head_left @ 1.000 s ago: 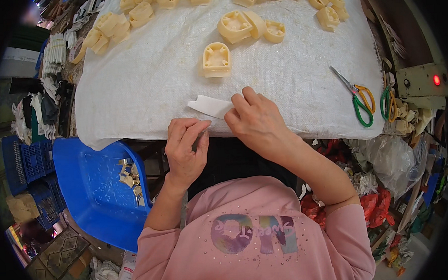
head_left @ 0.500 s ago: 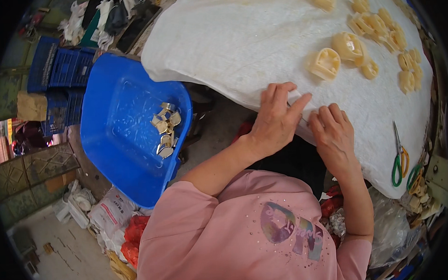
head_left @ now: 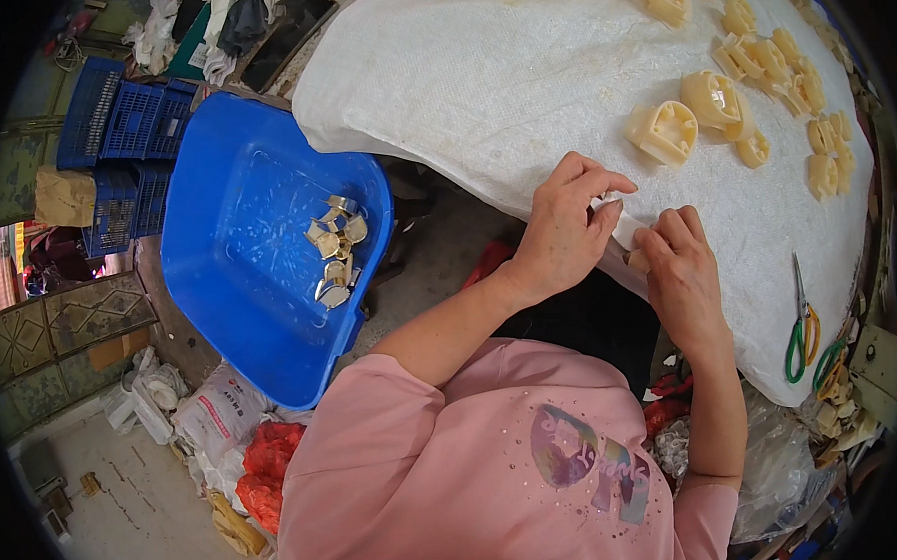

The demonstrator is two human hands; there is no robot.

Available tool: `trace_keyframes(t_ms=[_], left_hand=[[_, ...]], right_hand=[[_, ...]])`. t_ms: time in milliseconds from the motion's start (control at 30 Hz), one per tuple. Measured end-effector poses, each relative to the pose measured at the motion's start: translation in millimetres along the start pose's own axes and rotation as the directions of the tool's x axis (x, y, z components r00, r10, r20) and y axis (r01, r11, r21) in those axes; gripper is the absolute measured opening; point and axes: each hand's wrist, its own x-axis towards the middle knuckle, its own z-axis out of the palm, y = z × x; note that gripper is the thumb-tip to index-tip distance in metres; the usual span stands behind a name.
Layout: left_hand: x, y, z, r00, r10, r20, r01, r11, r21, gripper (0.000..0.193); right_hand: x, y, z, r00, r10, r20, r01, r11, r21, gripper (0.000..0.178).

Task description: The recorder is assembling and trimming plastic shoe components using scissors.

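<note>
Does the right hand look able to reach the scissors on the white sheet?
Probably yes: nothing visible on the white sheet blocks the right hand from the scissors, though it seems busy with a white strip.

Large block letters (head_left: 564,447) in shiny purple, blue and grey run across the chest of the pink shirt (head_left: 407,472), with smaller pale script laid over them; all of it is slanted and upside down in this view. At lower left, a white sack (head_left: 219,408) carries a small reddish mark and dark print, too small to read surely.
</note>
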Motion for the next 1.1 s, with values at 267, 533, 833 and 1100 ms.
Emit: trace_keyframes(t_ms=[267, 533, 833, 1100], left_hand=[[-3.1, 2.3, -3.1, 1.000, 0.025, 0.012, -0.025, 1.000, 0.005, 0.023], [-3.6, 2.3, -2.0, 0.998, 0.055, -0.005, -0.055, 0.998, 0.024, 0.023], [-27.2, -10.6, 5.4, 0.811, 0.569, 0.136, -0.570, 0.717, 0.401, 0.023], [-36.1, -32.1, 16.0, 0.813, 0.579, 0.062, -0.501, 0.640, 0.583, 0.018]], right_hand=[[1.7, -0.4, -1.5, 0.997, -0.078, 0.014, 0.079, 0.996, -0.052, 0.010], [0.2, -0.1, 3.3, 0.994, -0.107, -0.026, 0.104, 0.989, -0.108, 0.013], [-3.5, 8.3, 10.2, 0.995, 0.001, -0.097, 0.012, 0.990, 0.140, 0.015], [-14.4, 20.0, 20.0, 0.970, 0.103, -0.221, -0.035, 0.956, 0.291, 0.018]])
